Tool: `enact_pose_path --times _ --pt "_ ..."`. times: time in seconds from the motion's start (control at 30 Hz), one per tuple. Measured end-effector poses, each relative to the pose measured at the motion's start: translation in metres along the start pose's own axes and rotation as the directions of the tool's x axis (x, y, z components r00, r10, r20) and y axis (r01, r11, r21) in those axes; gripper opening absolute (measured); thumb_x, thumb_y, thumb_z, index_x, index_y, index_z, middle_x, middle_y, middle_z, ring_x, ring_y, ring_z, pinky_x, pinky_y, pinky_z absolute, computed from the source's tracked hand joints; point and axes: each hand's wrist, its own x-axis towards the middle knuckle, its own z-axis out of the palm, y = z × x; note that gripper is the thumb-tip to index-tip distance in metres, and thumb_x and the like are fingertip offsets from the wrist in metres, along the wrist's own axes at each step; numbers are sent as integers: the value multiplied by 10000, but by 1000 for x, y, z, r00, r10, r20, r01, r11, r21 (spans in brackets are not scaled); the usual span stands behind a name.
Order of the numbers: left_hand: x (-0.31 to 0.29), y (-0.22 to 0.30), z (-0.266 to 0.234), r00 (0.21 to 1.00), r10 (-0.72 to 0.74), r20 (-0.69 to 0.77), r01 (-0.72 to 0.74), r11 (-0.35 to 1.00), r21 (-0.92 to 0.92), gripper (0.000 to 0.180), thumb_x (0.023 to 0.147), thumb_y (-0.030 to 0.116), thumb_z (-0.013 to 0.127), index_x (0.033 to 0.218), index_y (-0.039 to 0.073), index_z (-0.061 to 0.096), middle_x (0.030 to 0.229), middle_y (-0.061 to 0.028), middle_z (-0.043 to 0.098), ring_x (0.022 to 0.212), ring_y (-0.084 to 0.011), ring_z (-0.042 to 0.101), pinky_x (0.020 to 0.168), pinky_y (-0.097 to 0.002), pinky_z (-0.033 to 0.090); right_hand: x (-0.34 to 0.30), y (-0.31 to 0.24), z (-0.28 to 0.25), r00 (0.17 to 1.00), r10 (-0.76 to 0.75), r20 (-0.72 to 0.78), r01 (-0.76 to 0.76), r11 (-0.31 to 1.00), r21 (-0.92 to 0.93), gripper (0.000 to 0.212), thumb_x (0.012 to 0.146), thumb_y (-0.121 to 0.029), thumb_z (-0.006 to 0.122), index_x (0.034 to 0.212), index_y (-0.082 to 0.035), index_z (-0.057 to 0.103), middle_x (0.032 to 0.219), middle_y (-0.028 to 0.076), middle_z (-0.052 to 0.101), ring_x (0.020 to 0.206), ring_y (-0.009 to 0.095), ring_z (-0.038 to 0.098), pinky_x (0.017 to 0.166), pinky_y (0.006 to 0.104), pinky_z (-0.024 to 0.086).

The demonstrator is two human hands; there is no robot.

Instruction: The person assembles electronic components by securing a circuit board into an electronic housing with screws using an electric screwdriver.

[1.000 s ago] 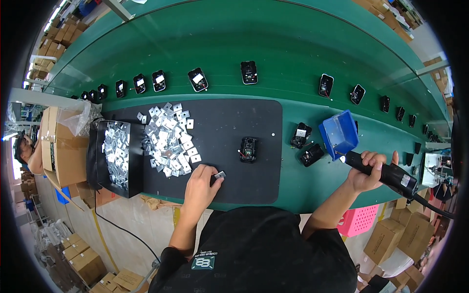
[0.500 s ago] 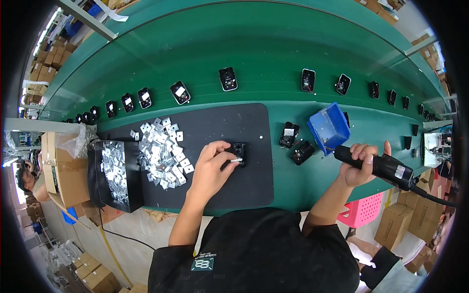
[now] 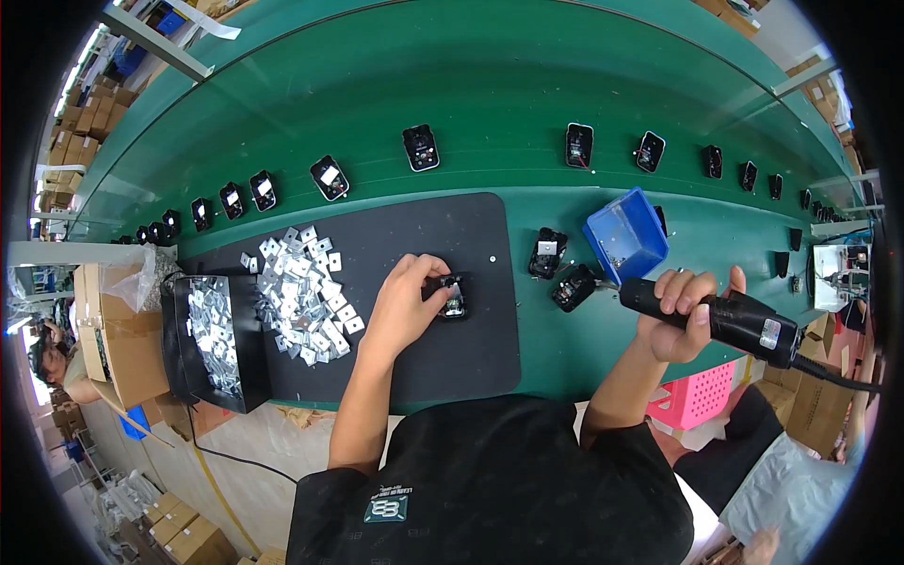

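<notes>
My left hand [image 3: 410,299] is closed on the left side of a small black plastic housing [image 3: 456,307] lying on the dark mat. Its thumb and fingertips reach into the housing, where a silvery metal plate and a bit of green circuit board show. My right hand [image 3: 680,309] is wrapped round a black corded electric screwdriver [image 3: 753,328], held over the bench with its tip pointing left. Just beyond that tip lie a black housing [image 3: 573,287] and another housing [image 3: 547,253] bearing a metal plate. Left of my left hand spreads a pile of small square metal plates [image 3: 303,297].
A blue bin [image 3: 657,229] with small screws stands at the right. Left of the mat [image 3: 471,363], a black box [image 3: 252,377] holds more plates. Black housings [image 3: 421,148] line the back ledge. Below the bench's right edge are a pink basket [image 3: 702,395] and another person's sleeve [image 3: 791,499].
My left hand has set the metal plate into the housing and now grips the housing's side. The screwdriver has shifted slightly left. The person at lower right has come further into view.
</notes>
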Motion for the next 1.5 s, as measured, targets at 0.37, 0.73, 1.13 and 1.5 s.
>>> enact_pose_path --times 0.37,0.73,1.13,1.5 --pt "-33 47 9 920 347 -181 -374 917 -142 422 661 114 765 1045 18 620 966 -108 647 822 -240 621 741 -336 493 -12 -5 64 953 155 260 -252 883 397 533 844 -157 583 1306 -104 321 700 7 495 569 114 490 556 269 420" --pt "-34 49 30 881 422 -214 -472 818 -329 200 714 59 721 891 -19 671 802 -106 684 673 -217 655 611 -292 514 -20 -6 75 931 182 317 -314 842 438 553 840 -153 593 1310 -116 303 685 21 490 541 149 505 529 301 453" --pt "-34 48 25 862 436 -258 -502 801 -326 182 692 67 745 840 -17 681 772 -97 687 644 -209 656 592 -282 512 -24 -4 78 918 144 370 -304 854 421 541 834 -151 609 1287 -125 314 684 21 513 528 145 512 510 288 456" --pt "-33 40 29 802 496 -333 -595 715 -368 210 707 72 732 869 -48 672 760 -107 682 640 -212 652 586 -279 507 -27 -6 83 935 105 339 -265 841 471 511 837 -154 596 1270 -133 326 680 10 517 511 125 511 496 271 457"
